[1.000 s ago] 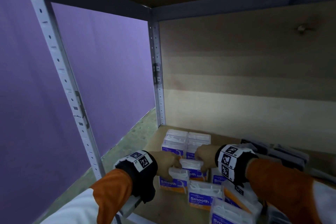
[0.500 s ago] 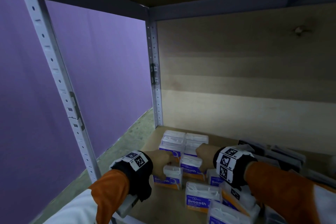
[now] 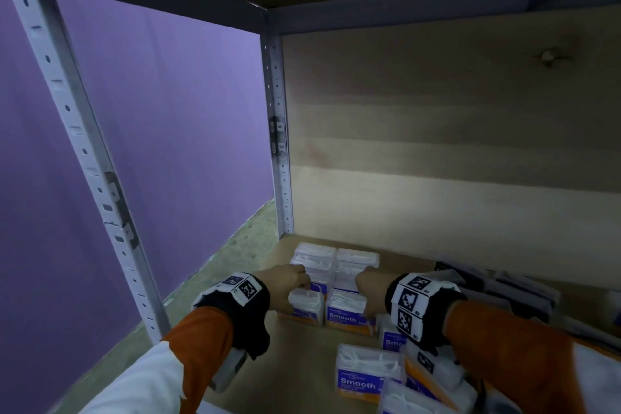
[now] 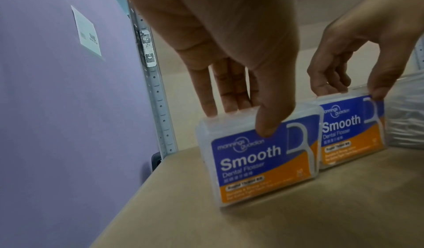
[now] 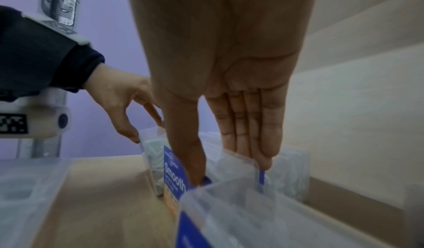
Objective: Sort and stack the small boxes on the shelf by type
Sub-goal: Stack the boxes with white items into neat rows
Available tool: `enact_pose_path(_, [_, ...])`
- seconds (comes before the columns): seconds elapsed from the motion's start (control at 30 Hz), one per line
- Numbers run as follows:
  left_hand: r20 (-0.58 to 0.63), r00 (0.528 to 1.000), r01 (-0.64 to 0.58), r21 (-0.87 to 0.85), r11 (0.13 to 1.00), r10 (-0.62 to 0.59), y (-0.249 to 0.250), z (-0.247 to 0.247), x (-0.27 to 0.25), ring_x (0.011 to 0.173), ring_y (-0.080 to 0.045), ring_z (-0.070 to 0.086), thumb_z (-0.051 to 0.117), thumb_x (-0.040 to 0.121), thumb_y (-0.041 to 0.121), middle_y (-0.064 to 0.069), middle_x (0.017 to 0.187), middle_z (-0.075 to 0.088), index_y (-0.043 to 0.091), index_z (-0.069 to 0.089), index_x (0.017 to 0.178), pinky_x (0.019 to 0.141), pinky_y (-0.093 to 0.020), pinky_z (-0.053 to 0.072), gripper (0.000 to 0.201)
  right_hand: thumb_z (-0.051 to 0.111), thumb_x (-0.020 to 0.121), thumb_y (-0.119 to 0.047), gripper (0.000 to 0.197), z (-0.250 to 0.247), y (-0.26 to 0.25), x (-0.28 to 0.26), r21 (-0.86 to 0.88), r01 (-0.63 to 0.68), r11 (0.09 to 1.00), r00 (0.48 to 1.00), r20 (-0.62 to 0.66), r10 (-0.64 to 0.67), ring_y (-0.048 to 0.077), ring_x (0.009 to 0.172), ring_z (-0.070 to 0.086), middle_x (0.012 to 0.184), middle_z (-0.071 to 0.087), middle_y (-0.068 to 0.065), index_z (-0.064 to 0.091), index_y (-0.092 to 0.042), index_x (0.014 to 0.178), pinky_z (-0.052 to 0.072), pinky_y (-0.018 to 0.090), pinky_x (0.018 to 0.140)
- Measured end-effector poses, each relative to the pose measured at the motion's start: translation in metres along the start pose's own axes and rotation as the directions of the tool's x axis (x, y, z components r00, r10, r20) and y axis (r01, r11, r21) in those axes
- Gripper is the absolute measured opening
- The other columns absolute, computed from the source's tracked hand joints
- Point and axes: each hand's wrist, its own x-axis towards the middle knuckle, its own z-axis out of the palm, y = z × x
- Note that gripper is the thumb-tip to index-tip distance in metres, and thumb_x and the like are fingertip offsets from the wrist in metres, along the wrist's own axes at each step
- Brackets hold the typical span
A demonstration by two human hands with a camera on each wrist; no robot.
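Observation:
Two clear "Smooth" dental flosser boxes stand upright side by side on the wooden shelf (image 3: 302,363). My left hand (image 3: 299,286) pinches the left box (image 3: 306,308) by its top, thumb on the blue label (image 4: 263,163) and fingers (image 4: 229,103) behind it. My right hand (image 3: 361,289) pinches the right box (image 3: 346,313) the same way (image 4: 353,130); in the right wrist view its thumb and fingers (image 5: 250,134) straddle that box (image 5: 175,177). Just behind them sits a stack of the same boxes (image 3: 336,261).
More flosser boxes (image 3: 366,376) lie loose at the front right under my right forearm. Dark flat packs (image 3: 504,289) lie at the right. A metal post (image 3: 279,145) marks the back left corner, the plywood back panel (image 3: 437,195) is close behind, and the shelf's left edge drops off.
My left hand has carried its box back and to the right. It now stands level with the box in my right hand, close in front of the stack.

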Motion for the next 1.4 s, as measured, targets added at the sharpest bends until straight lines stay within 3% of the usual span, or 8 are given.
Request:
enact_pose_path(0.37, [0.012,1.000,0.011,-0.003,1.000,-0.011,0.000,0.001,0.016,0.121,-0.029,0.047,0.061,0.085,0.014,-0.013,0.134,0.044,0.008,0.045,0.135,0.098,-0.034,0.040,0.053,0.061,0.090,-0.019,0.046,0.004,0.003,0.014,-0.017,-0.054,0.998,0.997,0.047,0.055,0.013,0.050,0.030,0.059,0.033,0.003,0.034,-0.009,0.055,0.028,0.020,0.045])
enact_pose_path(0.5, [0.000,1.000,0.016,-0.069,0.998,-0.016,-0.004,0.004,0.019,0.125,-0.027,0.046,0.059,0.086,0.010,-0.013,0.137,0.043,0.008,0.044,0.137,0.102,-0.031,0.037,0.054,0.063,0.089,-0.019,0.045,0.006,0.003,0.018,-0.019,-0.061,0.998,0.997,0.049,0.062,0.013,0.050,0.032,0.060,0.033,0.003,0.035,-0.008,0.056,0.030,0.021,0.046])
enact_pose_path(0.6, [-0.004,1.000,0.018,-0.106,0.994,-0.019,-0.007,0.007,0.022,0.126,-0.025,0.045,0.059,0.086,0.009,-0.013,0.138,0.042,0.009,0.043,0.139,0.104,-0.030,0.036,0.055,0.067,0.086,-0.019,0.039,0.006,0.004,0.018,0.011,-0.069,0.998,0.997,0.030,0.069,0.013,0.051,0.033,0.060,0.034,0.004,0.041,-0.006,0.060,0.031,0.021,0.046])
enact_pose_path(0.97, [-0.046,0.999,-0.005,-0.123,0.992,0.000,-0.011,0.009,0.022,0.127,-0.023,0.045,0.056,0.089,0.010,-0.011,0.140,0.043,0.010,0.045,0.139,0.103,-0.029,0.037,0.051,0.067,0.085,-0.012,0.044,0.008,0.006,0.018,0.019,-0.033,0.999,0.998,-0.049,0.034,0.012,0.052,0.030,0.062,0.030,0.003,0.034,-0.009,0.055,0.029,0.020,0.045])
enact_pose_path(1.03, [-0.068,0.998,-0.009,-0.134,0.991,0.000,-0.009,0.009,0.023,0.130,-0.022,0.043,0.057,0.088,0.011,-0.011,0.143,0.039,0.011,0.042,0.141,0.106,-0.028,0.035,0.054,0.067,0.085,-0.012,0.033,0.007,0.005,0.016,0.018,-0.046,0.999,0.998,-0.045,0.046,0.012,0.052,0.030,0.063,0.029,0.003,0.043,-0.006,0.063,0.029,0.020,0.045])
enact_pose_path(1.1, [-0.072,0.997,0.015,-0.139,0.990,-0.025,-0.008,0.011,0.023,0.137,-0.020,0.035,0.057,0.089,0.015,-0.007,0.153,0.029,0.011,0.032,0.146,0.110,-0.025,0.027,0.062,0.067,0.085,-0.013,0.014,0.003,0.003,0.013,0.014,-0.041,0.999,0.999,-0.020,0.042,0.013,0.052,0.031,0.062,0.031,0.004,0.059,-0.001,0.087,0.030,0.020,0.045])
enact_pose_path(1.2, [-0.047,0.998,0.046,-0.120,0.992,-0.052,-0.004,0.014,0.025,0.141,-0.020,0.030,0.055,0.091,0.018,-0.004,0.156,0.023,0.010,0.024,0.148,0.111,-0.025,0.024,0.066,0.066,0.087,-0.013,0.037,0.003,0.002,0.013,-0.008,-0.014,1.000,0.999,0.035,0.014,0.013,0.052,0.030,0.062,0.031,0.005,0.059,0.010,0.115,0.029,0.019,0.046])
enact_pose_path(1.4, [-0.050,0.997,0.060,-0.112,0.992,-0.066,0.000,0.017,0.025,0.142,-0.022,0.028,0.050,0.094,0.016,-0.005,0.157,0.020,0.009,0.023,0.148,0.113,-0.028,0.023,0.061,0.063,0.088,-0.008,0.033,0.003,-0.001,0.013,-0.041,-0.010,0.999,1.000,0.005,0.010,0.014,0.052,0.029,0.064,0.027,0.005,0.058,0.008,0.116,0.034,0.025,0.049])
